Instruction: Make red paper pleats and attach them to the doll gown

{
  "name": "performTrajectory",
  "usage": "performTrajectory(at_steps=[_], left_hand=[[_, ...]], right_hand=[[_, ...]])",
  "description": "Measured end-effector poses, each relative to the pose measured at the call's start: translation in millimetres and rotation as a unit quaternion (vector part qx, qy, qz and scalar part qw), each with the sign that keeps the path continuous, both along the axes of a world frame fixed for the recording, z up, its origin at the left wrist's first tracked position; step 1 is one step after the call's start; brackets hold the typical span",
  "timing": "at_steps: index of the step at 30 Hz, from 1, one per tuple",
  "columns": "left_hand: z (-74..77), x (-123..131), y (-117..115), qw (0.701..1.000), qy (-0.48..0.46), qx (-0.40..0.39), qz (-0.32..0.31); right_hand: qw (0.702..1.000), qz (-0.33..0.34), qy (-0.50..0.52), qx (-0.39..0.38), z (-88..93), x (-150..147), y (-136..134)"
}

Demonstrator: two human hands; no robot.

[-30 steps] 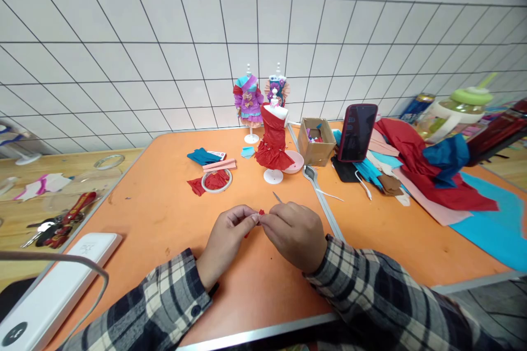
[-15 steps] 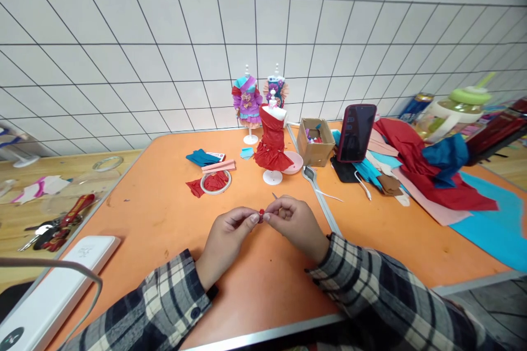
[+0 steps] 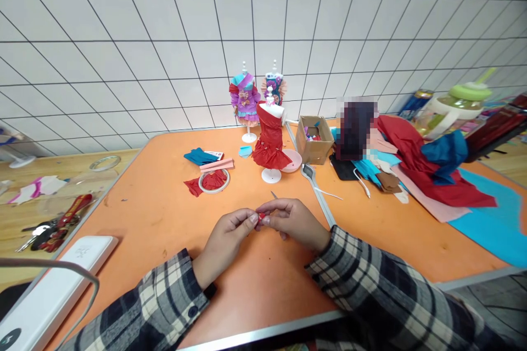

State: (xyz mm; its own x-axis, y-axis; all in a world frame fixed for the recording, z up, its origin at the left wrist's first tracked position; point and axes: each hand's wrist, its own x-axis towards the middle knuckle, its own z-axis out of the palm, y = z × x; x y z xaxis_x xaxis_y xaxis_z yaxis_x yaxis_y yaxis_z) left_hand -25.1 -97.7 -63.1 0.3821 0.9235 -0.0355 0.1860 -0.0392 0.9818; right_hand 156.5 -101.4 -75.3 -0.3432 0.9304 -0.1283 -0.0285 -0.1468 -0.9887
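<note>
My left hand (image 3: 225, 236) and my right hand (image 3: 291, 220) meet over the orange table (image 3: 156, 214), both pinching a tiny red piece of fabric (image 3: 261, 218) between thumb and fingertips. A thin metal point (image 3: 274, 195) sticks up behind my right hand; whether that hand holds it I cannot tell. Just beyond stands a small mannequin in a red dress (image 3: 270, 140) on a white stand.
A tape ring with red scraps (image 3: 213, 180), blue and pink pieces (image 3: 202, 156), two dressed mannequins (image 3: 244, 98), a cardboard box (image 3: 315, 140), a propped phone (image 3: 354, 129) and heaped red and blue cloth (image 3: 432, 167) lie beyond. A white power bank (image 3: 53, 285) sits at the near left.
My right hand turned so its fingers curl under and pinch the red piece from the side. Both hands stayed at the same place on the table.
</note>
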Motion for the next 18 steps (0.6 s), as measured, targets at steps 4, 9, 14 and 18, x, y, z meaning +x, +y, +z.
performTrajectory(at_steps=[4,9,14,18], left_hand=[[-2.0,-0.9,-0.6,0.997,-0.034,-0.057,-0.035],[-5.3,-0.3,-1.1,0.993,-0.068,-0.084,-0.046],[0.8,-2.7,0.7,1.000,-0.018,-0.017,-0.005],[3.8,-4.7,1.7,1.000,0.007,-0.009,-0.004]], right_hand=[[0.987,-0.040,-0.064,0.142,-2.0,-0.9,0.2],[0.976,-0.057,-0.098,0.188,-1.0,-0.9,0.7],[0.979,-0.080,-0.101,0.156,-0.3,1.2,1.2],[0.990,-0.067,-0.055,0.109,1.5,3.2,0.4]])
